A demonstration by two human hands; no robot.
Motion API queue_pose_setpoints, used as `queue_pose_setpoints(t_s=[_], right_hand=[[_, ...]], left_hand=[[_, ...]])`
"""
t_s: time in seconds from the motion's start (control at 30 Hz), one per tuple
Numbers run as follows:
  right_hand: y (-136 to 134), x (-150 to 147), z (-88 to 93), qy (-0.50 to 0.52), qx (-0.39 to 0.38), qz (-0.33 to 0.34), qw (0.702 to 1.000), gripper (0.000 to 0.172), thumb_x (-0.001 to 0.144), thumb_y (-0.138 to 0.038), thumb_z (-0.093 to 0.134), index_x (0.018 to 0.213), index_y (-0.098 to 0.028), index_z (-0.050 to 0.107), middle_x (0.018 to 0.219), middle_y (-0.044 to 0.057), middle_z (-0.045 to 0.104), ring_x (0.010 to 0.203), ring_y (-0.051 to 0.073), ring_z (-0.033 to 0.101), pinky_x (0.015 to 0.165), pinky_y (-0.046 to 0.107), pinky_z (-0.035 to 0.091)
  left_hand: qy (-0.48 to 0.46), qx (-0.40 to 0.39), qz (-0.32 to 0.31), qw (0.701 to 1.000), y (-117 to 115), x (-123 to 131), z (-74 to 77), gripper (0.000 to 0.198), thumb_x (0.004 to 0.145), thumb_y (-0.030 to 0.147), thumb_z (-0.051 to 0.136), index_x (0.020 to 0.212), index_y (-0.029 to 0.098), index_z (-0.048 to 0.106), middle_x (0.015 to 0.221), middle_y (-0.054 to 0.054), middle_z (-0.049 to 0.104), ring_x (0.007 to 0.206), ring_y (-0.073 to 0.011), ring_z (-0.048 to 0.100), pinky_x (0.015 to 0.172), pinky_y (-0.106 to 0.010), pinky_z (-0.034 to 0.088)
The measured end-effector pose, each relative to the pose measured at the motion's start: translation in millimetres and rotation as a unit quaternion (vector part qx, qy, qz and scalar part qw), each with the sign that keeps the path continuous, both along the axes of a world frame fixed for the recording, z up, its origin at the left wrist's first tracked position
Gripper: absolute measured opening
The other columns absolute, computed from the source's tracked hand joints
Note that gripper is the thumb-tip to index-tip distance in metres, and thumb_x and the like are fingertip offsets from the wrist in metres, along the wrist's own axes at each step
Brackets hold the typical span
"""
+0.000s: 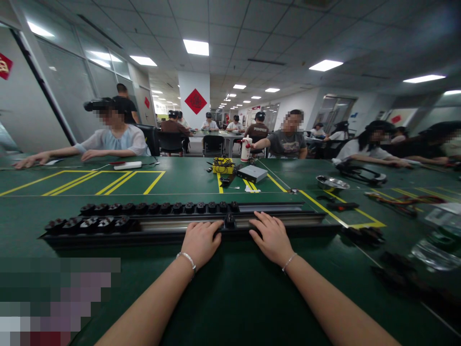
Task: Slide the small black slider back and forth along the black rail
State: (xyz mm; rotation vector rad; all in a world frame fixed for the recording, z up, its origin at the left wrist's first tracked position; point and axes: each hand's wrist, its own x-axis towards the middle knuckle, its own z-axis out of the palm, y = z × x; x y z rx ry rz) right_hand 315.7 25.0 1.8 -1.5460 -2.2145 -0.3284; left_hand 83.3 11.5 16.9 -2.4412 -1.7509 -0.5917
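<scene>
Two long black track rails (288, 230) lie side by side across the green table, each with a pale metal channel. Black plug-socket modules (104, 223) fill the left end of the near rail. A longer row of similar modules (176, 207) sits along the far rail. One lone socket module (229, 220) stands in the near rail between my hands. My left hand (201, 240) rests on the rail, its fingertips close beside that module; whether they touch it I cannot tell. My right hand (270, 236) lies on the rail to the module's right, fingers spread and holding nothing.
Beyond the rails stand a yellow box with cables (222, 166) and a grey box (252, 173). A metal bowl (332, 182), more black modules (363, 235) and a clear plastic package (437, 252) lie to the right. Co-workers sit across the table, one holding a white bottle (245, 151).
</scene>
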Motion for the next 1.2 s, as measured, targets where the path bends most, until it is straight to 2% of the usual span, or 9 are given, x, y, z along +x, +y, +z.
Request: queue_pose_setpoints(t_s=[0.1,0.23,0.4,0.6,1.2], right_hand=[[-1,-1,0.6,0.010,0.009,0.009,1.000,0.037,0.088,-0.042,0.036,0.116,-0.027,0.055,0.134,0.004,0.047,0.123,0.022,0.039,0.100,0.044,0.027],[-4,-9,3.4,0.037,0.014,0.074,0.997,0.036,0.087,-0.035,0.039,0.117,-0.023,0.053,0.129,0.008,0.051,0.118,0.020,0.044,0.100,0.041,0.028],[-11,-21,6.7,0.037,-0.030,0.134,0.990,0.034,0.085,-0.031,0.043,0.118,-0.027,0.052,0.118,0.005,0.057,0.110,0.018,0.049,0.100,0.040,0.027],[-12,-23,8.7,0.016,-0.053,0.126,0.991,0.038,0.083,-0.029,0.045,0.121,-0.027,0.050,0.115,0.005,0.059,0.108,0.017,0.050,0.099,0.039,0.026],[-11,-26,7.1,0.004,-0.044,0.116,0.992,0.038,0.082,-0.027,0.047,0.120,-0.025,0.049,0.116,0.005,0.059,0.108,0.017,0.049,0.097,0.037,0.026]], left_hand=[[0.003,-0.001,0.000,1.000,0,0,0.8,0.035,0.085,0.034,0.039,0.117,0.031,0.053,0.102,-0.001,0.068,0.096,-0.0196,0.058,0.087,-0.038,0.033],[0.012,-0.002,-0.002,1.000,1,1,0.8,0.035,0.085,0.033,0.038,0.117,0.031,0.052,0.100,-0.001,0.068,0.096,-0.0198,0.059,0.086,-0.038,0.033],[0.012,0.000,-0.002,1.000,0,1,0.4,0.035,0.086,0.033,0.038,0.118,0.032,0.052,0.100,-0.001,0.068,0.095,-0.0194,0.058,0.085,-0.037,0.032],[0.015,-0.005,0.005,1.000,0,2,0.1,0.036,0.085,0.034,0.038,0.118,0.033,0.052,0.098,-0.001,0.067,0.095,-0.0192,0.057,0.087,-0.037,0.031],[0.027,0.014,-0.001,1.000,1,1,-5.0,0.036,0.085,0.034,0.038,0.120,0.035,0.050,0.095,-0.001,0.066,0.093,-0.0202,0.057,0.087,-0.040,0.029]])
